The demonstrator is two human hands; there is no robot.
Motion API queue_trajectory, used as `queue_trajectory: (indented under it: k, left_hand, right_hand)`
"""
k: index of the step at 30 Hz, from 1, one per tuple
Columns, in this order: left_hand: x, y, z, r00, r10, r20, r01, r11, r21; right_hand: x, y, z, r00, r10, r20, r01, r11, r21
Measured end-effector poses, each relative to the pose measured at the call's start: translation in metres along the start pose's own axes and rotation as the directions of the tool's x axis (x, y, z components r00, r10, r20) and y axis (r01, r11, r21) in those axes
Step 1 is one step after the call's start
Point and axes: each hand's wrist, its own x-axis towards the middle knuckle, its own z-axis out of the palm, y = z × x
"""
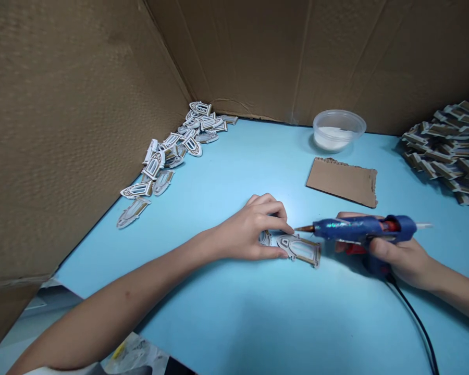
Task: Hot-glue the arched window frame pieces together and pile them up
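Observation:
My right hand (402,255) is wrapped round a blue hot glue gun (347,229), with its metal nozzle pointing left and a clear glue stick out of the back. Just left of the nozzle, my left hand (258,229) holds a small arched window-shaped piece (303,250) against the table, its thumb and a finger at the rounded end. A second such piece (264,238) lies under my left palm, mostly hidden. The nozzle tip is close above the held piece, near my left fingertip; whether it touches cannot be told.
Loose arched pieces (172,151) are heaped along the left cardboard wall (82,104). At the back stands a clear plastic bowl (338,130) with white material inside. A torn cardboard rectangle (342,182) lies before it. Stacked pieces (449,151) fill the right. The gun's cord (418,323) trails frontward.

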Motion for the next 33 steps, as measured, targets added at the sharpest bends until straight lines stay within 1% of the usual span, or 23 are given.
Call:
queue_trajectory:
  k: [3,5,8,10,13,15,18,21,23,26,30,33]
  left_hand:
    - [-0.002,0.0,-0.002,1.0,0.003,0.001,-0.003,0.999,0.032]
    - [-0.002,0.001,-0.004,1.0,0.013,-0.012,-0.012,0.999,0.052]
    - [-0.002,0.008,-0.004,0.998,0.066,0.003,-0.067,0.997,0.04]
    - [-0.001,0.015,-0.002,0.992,0.117,0.054,-0.12,0.991,0.06]
    - [0.001,0.024,0.002,0.978,0.161,0.129,-0.183,0.967,0.178]
    - [0.001,0.026,0.003,0.975,0.173,0.141,-0.203,0.948,0.246]
    - [0.0,0.022,0.004,0.98,0.187,0.072,-0.2,0.934,0.294]
    - [0.0,0.015,0.003,0.989,0.151,0.007,-0.143,0.925,0.352]
    - [0.0,0.013,0.002,0.992,0.124,0.01,-0.118,0.915,0.386]
    - [-0.001,0.012,0.0,0.994,0.109,0.012,-0.105,0.913,0.394]
    - [-0.002,0.014,-0.004,0.995,0.091,-0.049,-0.065,0.918,0.391]
    - [-0.003,0.016,-0.004,0.996,0.09,-0.017,-0.076,0.917,0.392]
  right_hand:
    - [0.003,0.004,-0.004,0.992,-0.041,-0.116,0.05,0.996,0.076]
    - [0.006,0.001,-0.004,0.98,-0.034,-0.197,0.059,0.991,0.12]
    - [0.011,-0.007,-0.001,0.97,-0.011,-0.242,0.057,0.982,0.18]
    - [0.013,-0.01,0.001,0.972,-0.022,-0.234,0.071,0.977,0.203]
    - [0.014,-0.012,0.002,0.973,-0.034,-0.228,0.078,0.979,0.188]
    - [0.014,-0.011,0.001,0.973,-0.029,-0.227,0.067,0.985,0.16]
    - [0.013,-0.009,-0.001,0.976,-0.017,-0.219,0.051,0.987,0.149]
    - [0.012,-0.008,-0.002,0.977,-0.016,-0.212,0.049,0.987,0.151]
    - [0.011,-0.007,-0.003,0.978,-0.019,-0.208,0.051,0.987,0.15]
    - [0.011,-0.005,-0.004,0.979,-0.02,-0.202,0.051,0.988,0.149]
    - [0.01,-0.003,-0.004,0.986,-0.054,-0.161,0.075,0.988,0.134]
    - [0.009,-0.002,-0.006,0.989,-0.076,-0.125,0.089,0.991,0.099]
